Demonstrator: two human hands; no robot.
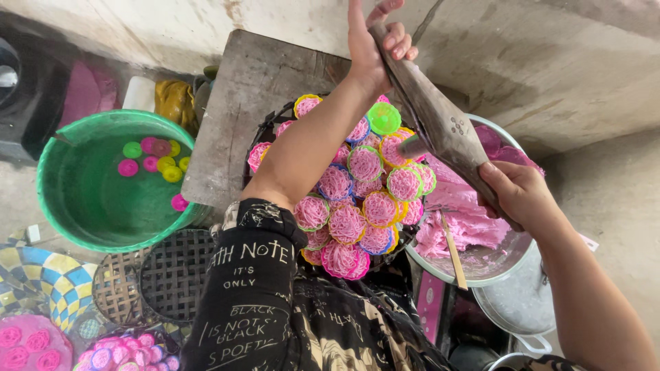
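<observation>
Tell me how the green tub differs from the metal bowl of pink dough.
The green tub is plastic and holds a few small coloured discs; the metal bowl is shiny and holds a pink dough mass with a wooden stick. The tub lies beside the left arm, the bowl under the right hand. Both are round and open.

Wooden press [440, 117]: dark, worn, dull sheen, smooth where the left hand [371, 41] and right hand [519, 196] gripped it. Metal bowl [481, 264]: shiny, scuffed inside, holding soft, matt pink dough [457, 220]. Noodle nests [357, 206]: stringy, moist-looking, on glossy coloured plastic discs. Table [240, 103]: grey, rough, weathered wood. Green tub [103, 185]: smooth plastic, wet gloss. Woven trays [155, 275]: dark, matt wicker. Sleeve [254, 295]: black printed cloth. Wall behind: rough concrete
</observation>
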